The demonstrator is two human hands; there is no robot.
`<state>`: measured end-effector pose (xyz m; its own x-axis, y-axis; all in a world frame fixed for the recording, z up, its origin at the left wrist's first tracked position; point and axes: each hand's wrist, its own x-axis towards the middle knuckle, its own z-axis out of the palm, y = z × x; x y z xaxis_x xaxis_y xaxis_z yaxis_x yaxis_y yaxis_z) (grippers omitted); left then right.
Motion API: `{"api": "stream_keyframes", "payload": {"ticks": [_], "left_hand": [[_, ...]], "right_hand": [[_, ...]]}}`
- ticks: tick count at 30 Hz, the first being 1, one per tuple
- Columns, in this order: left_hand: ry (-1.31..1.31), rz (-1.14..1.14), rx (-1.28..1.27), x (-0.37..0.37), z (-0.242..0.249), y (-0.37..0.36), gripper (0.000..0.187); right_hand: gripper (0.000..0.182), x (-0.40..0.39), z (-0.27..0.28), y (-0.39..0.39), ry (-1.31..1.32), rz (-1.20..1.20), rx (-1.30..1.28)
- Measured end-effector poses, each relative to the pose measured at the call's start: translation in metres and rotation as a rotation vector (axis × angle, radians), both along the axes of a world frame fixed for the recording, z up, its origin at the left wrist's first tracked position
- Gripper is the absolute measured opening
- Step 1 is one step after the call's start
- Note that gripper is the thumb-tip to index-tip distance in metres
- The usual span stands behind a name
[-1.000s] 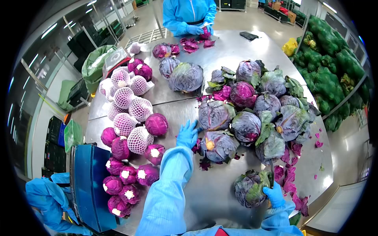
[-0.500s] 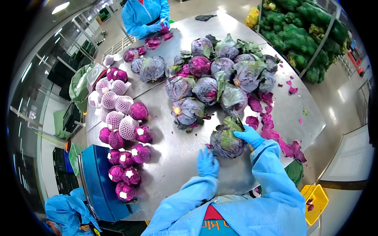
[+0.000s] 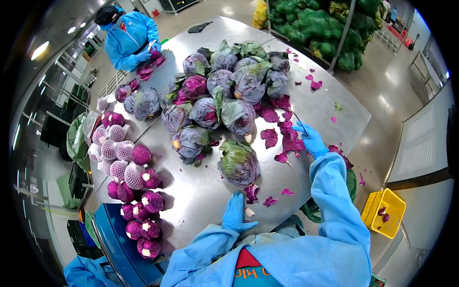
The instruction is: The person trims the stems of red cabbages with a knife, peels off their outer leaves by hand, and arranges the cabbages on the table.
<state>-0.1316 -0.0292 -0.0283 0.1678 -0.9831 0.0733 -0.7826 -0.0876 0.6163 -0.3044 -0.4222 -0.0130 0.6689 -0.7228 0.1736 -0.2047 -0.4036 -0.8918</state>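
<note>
Right hand [image 3: 313, 142] grips a knife [image 3: 300, 122] over leaf scraps [image 3: 287, 138]; left hand [image 3: 235, 214] lies open-palmed on the table [image 3: 201, 191], near the cabbage [image 3: 239, 163].

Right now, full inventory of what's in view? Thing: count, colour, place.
steel table: one, silver, centre.
untrimmed cabbages: a dozen or so, purple with green outer leaves, piled at table's far middle.
single cabbage: one, purple-green, apart from the pile, nearest the person.
trimmed cabbages: about ten, magenta, near-left edge.
netted cabbages: several, white net over purple, left side.
leaf scraps: many, magenta, right of the pile.
blue crate: one, bottom left.
yellow bin: one, floor at right.
green sacks: stacked, top right.
co-worker: one, blue suit, far end.
knife: one, thin blade, in right hand.
left hand: blue glove, flat on table.
right hand: blue glove, gripping knife.
</note>
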Motion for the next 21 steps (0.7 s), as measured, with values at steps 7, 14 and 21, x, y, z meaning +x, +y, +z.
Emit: {"api": "stream_keyframes", "payload": {"ticks": [7, 14, 21], "left_hand": [[-0.078, -0.046, 0.106, -0.081, -0.017, -0.143, 0.099], [-0.189, -0.388, 0.155, -0.139, -0.023, -0.204, 0.094], [0.332, -0.283, -0.175, -0.075, 0.077, -0.196, 0.045]], "right_hand": [[0.064, 0.048, -0.036, -0.018, 0.466, 0.312, -0.244], [0.061, -0.077, -0.035, 0.021, 0.195, 0.216, 0.097], [0.042, -0.283, -0.018, 0.086, 0.190, -0.317, 0.386]]}}
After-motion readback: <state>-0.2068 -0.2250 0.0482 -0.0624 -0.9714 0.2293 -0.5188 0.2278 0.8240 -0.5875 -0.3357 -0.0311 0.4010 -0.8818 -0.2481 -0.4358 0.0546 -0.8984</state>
